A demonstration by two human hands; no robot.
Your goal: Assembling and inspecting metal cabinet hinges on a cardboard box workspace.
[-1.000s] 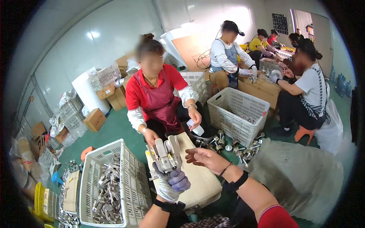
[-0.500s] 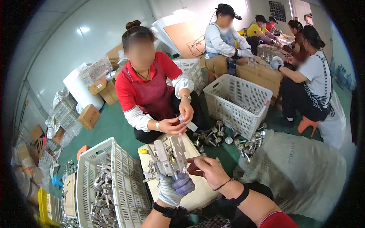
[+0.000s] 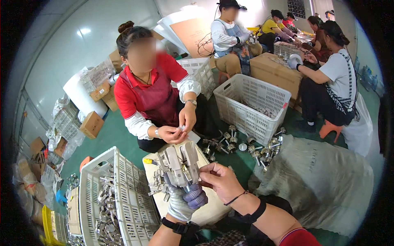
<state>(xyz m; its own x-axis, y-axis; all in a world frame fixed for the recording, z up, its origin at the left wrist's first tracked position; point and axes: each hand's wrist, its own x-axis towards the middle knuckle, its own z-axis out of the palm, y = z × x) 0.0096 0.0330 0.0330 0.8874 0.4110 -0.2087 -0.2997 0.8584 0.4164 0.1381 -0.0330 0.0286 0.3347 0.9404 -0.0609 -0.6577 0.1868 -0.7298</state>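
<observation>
My left hand (image 3: 184, 201), in a white and purple-grey glove, is wrapped round the lower shaft of a metal fitting (image 3: 177, 166). This fitting stands upright, with several flat, rounded, pale plates round a brass-coloured centre. My bare right hand (image 3: 221, 183) is at its right edge, thumb and forefinger pinched together. Whatever is between those fingertips is too small to make out. Below and behind my hands is a cream-coloured work surface (image 3: 211, 205), with small metal pieces (image 3: 156, 184) and a yellow item (image 3: 149, 161) at its left side.
Opposite me sits a person in red (image 3: 154, 90), both hands at a small pale piece. A white crate (image 3: 123, 192) of metal parts is at left; another crate (image 3: 250, 102) lies beyond. Loose metal fittings (image 3: 266, 155) and a grey sack (image 3: 316, 180) are on the right.
The whole view has shifted slightly. My right fingertips have drawn together at the fitting's edge. One co-worker at the back has raised their gloved hands from the cardboard box.
</observation>
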